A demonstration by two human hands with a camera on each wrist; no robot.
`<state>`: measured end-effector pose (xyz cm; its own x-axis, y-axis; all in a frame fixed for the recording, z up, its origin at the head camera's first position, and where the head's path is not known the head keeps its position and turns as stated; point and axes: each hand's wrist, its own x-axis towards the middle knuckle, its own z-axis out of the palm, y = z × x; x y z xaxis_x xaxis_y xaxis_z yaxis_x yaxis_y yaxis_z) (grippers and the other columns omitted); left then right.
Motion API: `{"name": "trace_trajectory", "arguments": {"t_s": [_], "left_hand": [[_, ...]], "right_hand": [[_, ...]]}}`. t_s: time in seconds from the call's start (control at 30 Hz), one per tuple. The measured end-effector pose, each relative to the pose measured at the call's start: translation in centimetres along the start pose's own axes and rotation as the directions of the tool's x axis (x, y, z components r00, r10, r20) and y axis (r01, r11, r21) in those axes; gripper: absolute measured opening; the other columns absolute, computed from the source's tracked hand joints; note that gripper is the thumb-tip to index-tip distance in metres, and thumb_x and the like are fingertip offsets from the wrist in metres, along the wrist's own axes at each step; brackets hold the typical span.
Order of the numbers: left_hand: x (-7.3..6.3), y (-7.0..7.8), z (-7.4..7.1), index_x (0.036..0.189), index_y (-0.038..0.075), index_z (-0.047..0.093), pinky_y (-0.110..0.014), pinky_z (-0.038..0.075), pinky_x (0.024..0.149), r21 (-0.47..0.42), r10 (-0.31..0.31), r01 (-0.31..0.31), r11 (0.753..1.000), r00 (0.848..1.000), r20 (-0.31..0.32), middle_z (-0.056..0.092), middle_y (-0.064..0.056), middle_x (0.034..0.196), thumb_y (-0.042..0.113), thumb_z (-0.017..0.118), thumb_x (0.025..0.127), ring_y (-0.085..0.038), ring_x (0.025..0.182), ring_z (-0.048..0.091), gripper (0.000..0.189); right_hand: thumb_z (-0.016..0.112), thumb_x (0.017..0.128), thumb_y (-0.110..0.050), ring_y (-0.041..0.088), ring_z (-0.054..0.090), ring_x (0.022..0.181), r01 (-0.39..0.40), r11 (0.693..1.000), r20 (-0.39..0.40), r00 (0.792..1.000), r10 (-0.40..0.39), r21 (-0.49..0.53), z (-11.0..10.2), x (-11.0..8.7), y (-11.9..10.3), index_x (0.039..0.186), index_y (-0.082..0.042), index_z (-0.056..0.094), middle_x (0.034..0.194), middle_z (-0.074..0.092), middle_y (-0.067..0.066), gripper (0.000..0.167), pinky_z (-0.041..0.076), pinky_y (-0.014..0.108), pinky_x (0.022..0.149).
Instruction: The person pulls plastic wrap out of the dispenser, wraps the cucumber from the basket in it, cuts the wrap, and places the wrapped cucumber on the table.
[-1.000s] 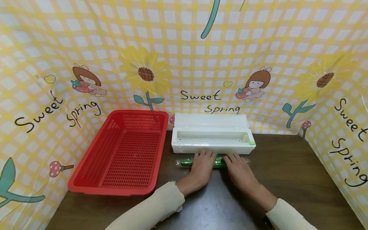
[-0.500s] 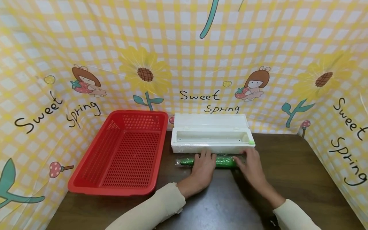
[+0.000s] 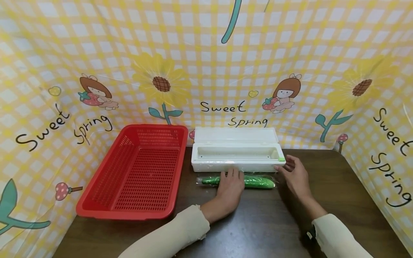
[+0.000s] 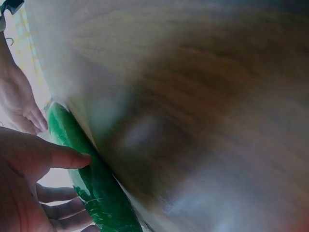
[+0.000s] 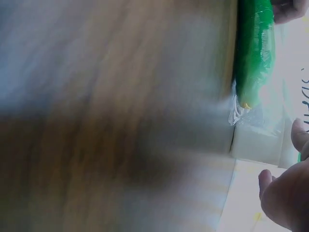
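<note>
Head view: at left, a red basket (image 3: 150, 179) is set on the desk (image 3: 342, 193), its slotted floor exposed. To its right, the cucumber (image 3: 258, 181) is laid on the desk in clear film (image 3: 200, 181), just in front of the white box (image 3: 208, 167). Its long axis is aligned left to right, parallel to the box, with the dark tip pointed left and the pale end right. Its middle is hidden by the left hand (image 3: 230, 190), by which it is gripped, thumb and fingers set on opposite sides. The box's lid is raised and its long trough exposed; a green tab (image 3: 281, 159) is seen at its right corner. Beside that corner the right hand (image 3: 297, 181) is held, fingers loosely parted; whether the box is touched cannot be told. In the right wrist view, this hand is cut off and the desk blurred.
</note>
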<state>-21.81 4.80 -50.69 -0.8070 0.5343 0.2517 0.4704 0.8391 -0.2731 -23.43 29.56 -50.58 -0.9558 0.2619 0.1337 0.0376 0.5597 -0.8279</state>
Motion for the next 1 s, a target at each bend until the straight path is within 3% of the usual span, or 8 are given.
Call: {"name": "trace_trajectory", "arguments": {"t_s": [0.17,0.3,0.43,0.57,0.67,0.77,0.87,1.0], "left_hand": [[0.1,0.2,-0.1,0.106,0.013,0.059,-0.033,0.041,0.075,-0.006,0.025,-0.025,1.0,1.0,0.017,0.055,-0.004,0.106,0.013,0.073,0.087,-0.018,0.094,0.049,0.023],[0.4,0.4,-0.4,0.112,0.013,0.059,-0.033,0.045,0.079,-0.001,0.043,-0.043,0.999,0.999,0.005,0.057,-0.004,0.108,0.015,0.073,0.085,-0.019,0.096,0.051,0.03],[1.6,0.4,-1.4,0.119,0.008,0.057,-0.031,0.047,0.081,-0.033,0.067,-0.07,0.997,0.994,-0.09,0.058,-0.004,0.107,0.008,0.069,0.079,-0.018,0.097,0.054,0.042],[4.9,0.4,-3.8,0.129,0.003,0.054,-0.026,0.05,0.079,-0.239,0.097,-0.118,0.964,0.99,-0.098,0.06,-0.004,0.108,0.002,0.067,0.08,-0.018,0.096,0.056,0.05],[8.3,0.9,-6.0,0.135,0.004,0.057,-0.024,0.054,0.085,-0.464,0.109,-0.098,0.88,0.994,-0.004,0.064,-0.005,0.116,0.006,0.068,0.091,-0.017,0.103,0.061,0.045],[11.4,2.0,-7.3,0.134,0.008,0.063,-0.021,0.054,0.089,-0.577,0.129,-0.064,0.814,0.989,0.072,0.067,-0.003,0.123,0.012,0.063,0.1,-0.015,0.108,0.065,0.034],[13.8,3.1,-7.4,0.124,0.01,0.07,-0.018,0.052,0.082,-0.584,0.179,-0.085,0.808,0.978,0.104,0.068,-0.001,0.115,0.01,0.061,0.101,-0.011,0.099,0.064,0.024],[15.3,4.4,-6.5,0.102,0.012,0.073,-0.019,0.045,0.07,-0.552,0.211,-0.111,0.827,0.97,0.12,0.064,0.001,0.096,0.006,0.058,0.101,-0.01,0.084,0.057,0.016]], "right_hand": [[0.076,0.093,-0.027,0.037,0.059,0.133,0.042,0.999,-0.006,0.999,-0.042,0.033,0.3,0.5,0.3,0.151,-0.001,0.045,0.149,0.055,0.023,0.071,0.043,0.001,0.087],[0.077,0.092,-0.022,0.036,0.06,0.132,0.048,0.998,-0.031,0.998,-0.047,0.051,0.6,0.7,0.3,0.148,-0.002,0.05,0.146,0.057,0.022,0.065,0.042,-0.001,0.085],[0.079,0.09,-0.018,0.034,0.062,0.129,0.051,0.996,-0.058,0.997,-0.047,0.069,0.8,0.9,0.3,0.144,-0.002,0.055,0.142,0.062,0.021,0.061,0.043,-0.001,0.084],[0.08,0.089,-0.017,0.032,0.064,0.125,0.069,0.995,-0.084,0.995,-0.062,0.073,0.7,1.1,0.4,0.141,-0.001,0.059,0.138,0.065,0.021,0.058,0.045,0.0,0.083],[0.081,0.088,-0.016,0.018,0.068,0.118,0.065,0.995,-0.106,0.993,-0.058,0.07,0.5,1.2,0.6,0.138,-0.001,0.061,0.134,0.067,0.019,0.056,0.047,0.001,0.082],[0.081,0.088,-0.013,0.009,0.068,0.113,0.055,0.996,-0.118,0.992,-0.047,0.068,0.4,1.3,0.7,0.137,-0.002,0.063,0.133,0.068,0.019,0.054,0.048,0.002,0.083],[0.077,0.091,-0.01,0.019,0.069,0.116,0.053,0.997,-0.113,0.992,-0.047,0.05,0.4,1.3,0.7,0.137,-0.001,0.062,0.132,0.068,0.02,0.05,0.047,0.002,0.083],[0.073,0.094,-0.009,0.035,0.068,0.117,0.044,0.999,-0.119,0.992,-0.04,0.024,0.5,1.4,0.5,0.135,0.0,0.064,0.128,0.07,0.022,0.043,0.045,0.0,0.079]]}}
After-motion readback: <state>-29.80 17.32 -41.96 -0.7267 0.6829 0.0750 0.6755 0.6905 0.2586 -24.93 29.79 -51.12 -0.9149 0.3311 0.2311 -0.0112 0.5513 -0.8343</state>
